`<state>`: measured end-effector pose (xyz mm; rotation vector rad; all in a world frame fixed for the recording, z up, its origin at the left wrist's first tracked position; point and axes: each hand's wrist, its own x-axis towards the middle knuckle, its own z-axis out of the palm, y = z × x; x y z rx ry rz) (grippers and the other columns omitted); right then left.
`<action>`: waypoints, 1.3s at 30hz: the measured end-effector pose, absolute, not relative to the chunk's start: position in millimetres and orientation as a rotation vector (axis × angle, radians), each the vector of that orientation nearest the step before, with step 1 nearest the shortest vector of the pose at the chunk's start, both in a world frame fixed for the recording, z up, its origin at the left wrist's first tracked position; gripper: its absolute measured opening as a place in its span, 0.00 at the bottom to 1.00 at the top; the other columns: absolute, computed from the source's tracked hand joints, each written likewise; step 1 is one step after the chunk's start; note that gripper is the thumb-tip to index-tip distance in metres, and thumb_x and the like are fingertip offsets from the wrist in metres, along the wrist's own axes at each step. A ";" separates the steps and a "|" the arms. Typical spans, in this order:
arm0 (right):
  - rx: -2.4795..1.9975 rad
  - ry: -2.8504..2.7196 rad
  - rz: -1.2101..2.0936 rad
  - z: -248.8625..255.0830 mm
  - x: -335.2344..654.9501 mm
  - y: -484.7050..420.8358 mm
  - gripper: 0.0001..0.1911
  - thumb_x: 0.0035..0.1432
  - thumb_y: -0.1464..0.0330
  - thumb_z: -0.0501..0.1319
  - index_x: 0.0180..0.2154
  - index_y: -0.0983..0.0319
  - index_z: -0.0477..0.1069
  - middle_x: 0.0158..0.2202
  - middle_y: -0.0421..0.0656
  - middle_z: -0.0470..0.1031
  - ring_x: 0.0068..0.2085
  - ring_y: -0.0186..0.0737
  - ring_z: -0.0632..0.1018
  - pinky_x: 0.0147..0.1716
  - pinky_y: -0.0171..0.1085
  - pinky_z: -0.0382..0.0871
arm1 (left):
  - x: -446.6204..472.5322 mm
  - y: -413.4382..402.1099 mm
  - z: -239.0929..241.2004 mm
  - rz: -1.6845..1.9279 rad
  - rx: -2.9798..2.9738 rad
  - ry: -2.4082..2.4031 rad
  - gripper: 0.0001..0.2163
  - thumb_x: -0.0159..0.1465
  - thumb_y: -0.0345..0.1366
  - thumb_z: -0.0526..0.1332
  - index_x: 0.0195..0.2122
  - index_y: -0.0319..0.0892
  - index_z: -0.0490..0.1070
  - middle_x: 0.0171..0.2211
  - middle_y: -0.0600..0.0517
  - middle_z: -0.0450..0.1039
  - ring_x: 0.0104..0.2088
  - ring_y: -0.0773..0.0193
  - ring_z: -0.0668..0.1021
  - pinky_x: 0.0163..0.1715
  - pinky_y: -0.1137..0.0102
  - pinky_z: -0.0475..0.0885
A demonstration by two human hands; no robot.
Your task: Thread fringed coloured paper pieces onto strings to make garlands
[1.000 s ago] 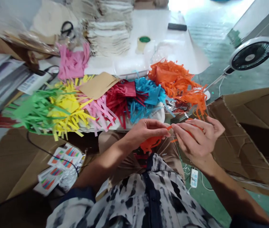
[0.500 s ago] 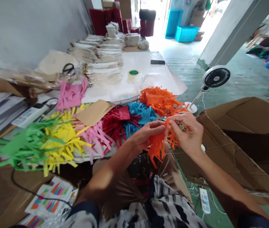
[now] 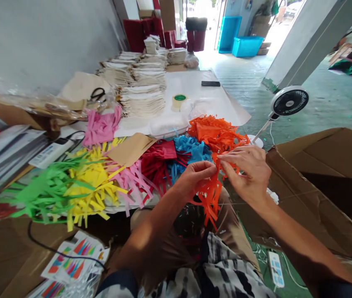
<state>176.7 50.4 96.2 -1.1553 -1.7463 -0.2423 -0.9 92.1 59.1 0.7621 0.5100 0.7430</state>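
My left hand (image 3: 196, 177) and my right hand (image 3: 246, 170) meet over my lap, both pinched on one orange fringed paper piece (image 3: 210, 198) whose cut strips hang down between them. Just beyond my hands lies a heap of orange fringe (image 3: 215, 133). Further heaps of fringed paper run leftward along the table edge: blue (image 3: 191, 151), red (image 3: 157, 162), pink (image 3: 132, 177), yellow (image 3: 93, 186) and green (image 3: 44, 192).
A brown envelope (image 3: 130, 149) lies on the yellow and pink heaps. Farther back are more pink fringe (image 3: 101, 126), stacks of cream paper (image 3: 143, 99), scissors (image 3: 97, 95), a tape roll (image 3: 178, 102) and a phone (image 3: 210, 83). A fan (image 3: 289, 102) and an open cardboard box (image 3: 321, 174) stand right.
The view has tilted up toward the room. My hands have lifted the orange piece from my lap and its strips now hang straight down; both hands stay pinched on it.
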 end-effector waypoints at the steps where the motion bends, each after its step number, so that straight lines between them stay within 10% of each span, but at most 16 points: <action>1: -1.177 -1.723 -0.173 96.7 175.7 49.9 0.05 0.63 0.69 0.70 0.40 0.52 0.83 0.37 0.38 0.86 0.43 0.45 0.82 0.52 0.50 0.69 | -0.6 91.7 60.6 0.815 0.826 0.533 0.17 0.54 0.45 0.80 0.31 0.38 0.79 0.29 0.54 0.76 0.28 0.71 0.76 0.33 0.74 0.70; 7: -1.257 -1.495 0.417 100.1 169.0 50.3 0.02 0.61 0.66 0.71 0.34 0.54 0.84 0.34 0.38 0.85 0.37 0.42 0.83 0.40 0.43 0.75 | 0.4 88.5 73.3 1.088 1.085 0.593 0.12 0.55 0.42 0.79 0.30 0.41 0.80 0.39 0.52 0.79 0.41 0.67 0.78 0.44 0.73 0.71; 13: -1.258 -1.519 0.705 107.2 173.3 55.0 0.07 0.62 0.61 0.69 0.35 0.57 0.84 0.32 0.40 0.84 0.32 0.38 0.81 0.34 0.39 0.75 | 0.0 86.0 71.4 1.065 1.051 0.667 0.16 0.56 0.47 0.77 0.32 0.41 0.79 0.31 0.54 0.78 0.33 0.69 0.76 0.40 0.72 0.71; 39: -1.186 -1.634 0.563 105.8 152.6 87.8 0.10 0.63 0.57 0.70 0.33 0.55 0.82 0.34 0.40 0.82 0.37 0.43 0.81 0.38 0.42 0.75 | -8.7 96.9 68.9 1.203 0.946 0.695 0.16 0.57 0.49 0.76 0.34 0.41 0.81 0.32 0.53 0.78 0.33 0.68 0.75 0.38 0.72 0.70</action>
